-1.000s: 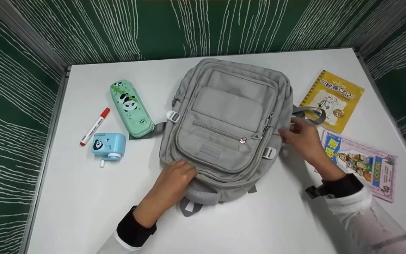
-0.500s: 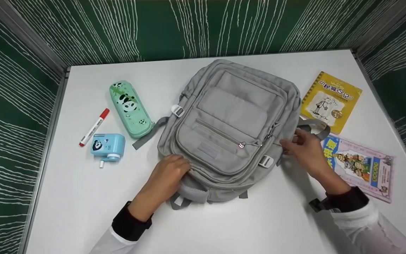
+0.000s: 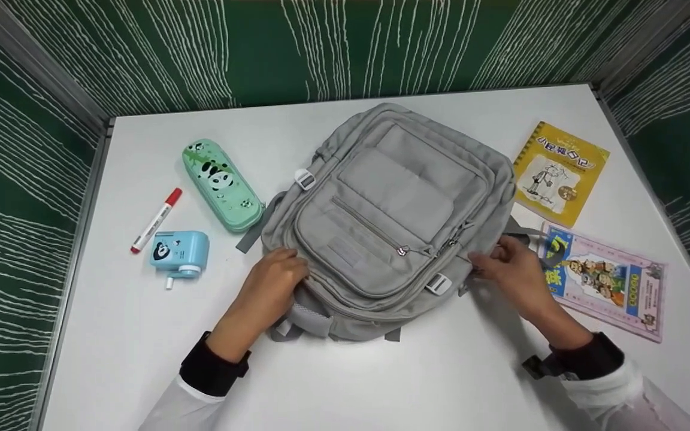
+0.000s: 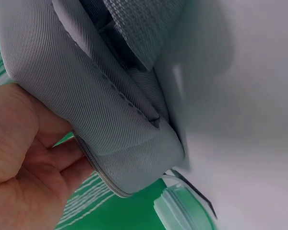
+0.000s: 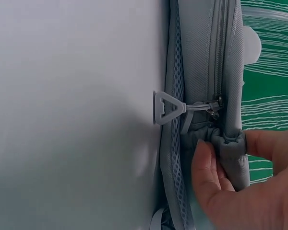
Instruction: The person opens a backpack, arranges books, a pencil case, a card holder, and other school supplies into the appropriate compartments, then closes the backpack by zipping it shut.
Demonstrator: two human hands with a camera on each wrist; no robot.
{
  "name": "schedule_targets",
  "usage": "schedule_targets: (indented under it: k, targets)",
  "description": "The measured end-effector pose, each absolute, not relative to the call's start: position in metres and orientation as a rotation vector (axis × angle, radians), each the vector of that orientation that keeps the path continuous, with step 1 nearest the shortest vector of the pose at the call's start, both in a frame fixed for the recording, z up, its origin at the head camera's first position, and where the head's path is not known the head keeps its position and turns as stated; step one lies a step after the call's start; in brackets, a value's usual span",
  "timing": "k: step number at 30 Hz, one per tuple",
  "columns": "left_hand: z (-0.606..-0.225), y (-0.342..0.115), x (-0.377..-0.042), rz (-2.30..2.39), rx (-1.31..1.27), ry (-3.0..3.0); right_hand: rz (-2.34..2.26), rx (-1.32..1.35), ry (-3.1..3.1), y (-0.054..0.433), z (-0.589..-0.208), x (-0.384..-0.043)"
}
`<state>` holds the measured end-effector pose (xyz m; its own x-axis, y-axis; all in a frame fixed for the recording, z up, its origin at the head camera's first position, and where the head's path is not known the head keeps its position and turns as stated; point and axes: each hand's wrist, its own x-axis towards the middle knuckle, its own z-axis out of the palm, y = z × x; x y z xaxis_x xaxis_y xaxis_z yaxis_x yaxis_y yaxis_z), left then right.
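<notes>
Currently, a grey fabric backpack (image 3: 393,221) is laid front-up and aslant near the middle of the white surface (image 3: 417,389), and it is held at its 2 sides. The lower left edge is gripped by the left hand (image 3: 268,286), whose fingers are curled around the fabric; the gathered rim of the side pocket (image 5: 233,146) is pinched by the right hand (image 3: 516,273) between thumb and fingers. Each grip is thus clamped on the backpack.

The handling of the backpack is judged to be under way rather than finished, since neither grip is released. The side zip (image 5: 220,52) appears to be done up, and no contents can be seen. A mint-green oblong case with pandas (image 3: 223,187), a white marker with red ends (image 3: 156,221), a light-blue plastic box with a white crank (image 3: 178,251), a yellow-covered book (image 3: 562,178) and a pink-bordered booklet (image 3: 607,278) are left outside the backpack, all 5 being held by neither hand. Whether the backpack is placed as wanted cannot be told.
</notes>
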<state>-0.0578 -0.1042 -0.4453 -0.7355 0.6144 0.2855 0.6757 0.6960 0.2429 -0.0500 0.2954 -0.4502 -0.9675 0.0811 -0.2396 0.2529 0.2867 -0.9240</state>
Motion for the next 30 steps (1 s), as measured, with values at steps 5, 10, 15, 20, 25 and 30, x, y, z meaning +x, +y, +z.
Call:
schedule_targets:
  k: [5, 10, 15, 20, 25, 30]
  targets:
    - [-0.446, -0.108, -0.065, -0.501, -1.036, -2.725, -1.842, 0.318, 2.328, 0.291, -0.45, -0.042]
    - [-0.444, -0.111, -0.07, -0.493, -1.028, -2.73, -1.884, 0.326, 2.272, 0.287, -0.45, -0.034]
    - [-0.444, -0.111, -0.073, -0.48, -1.034, -2.74, -1.855, 0.34, 2.295, 0.285, -0.449, -0.025]
    - [-0.444, -0.113, -0.075, -0.466, -1.028, -2.759, -1.803, 0.374, 2.329, 0.284, -0.449, -0.018]
    - [-0.443, -0.115, -0.077, -0.489, -1.035, -2.764, -1.762, 0.395, 2.34, 0.283, -0.449, -0.012]
    - [-0.442, -0.119, -0.081, -0.507, -1.018, -2.761, -1.727, 0.433, 2.326, 0.28, -0.451, -0.006]
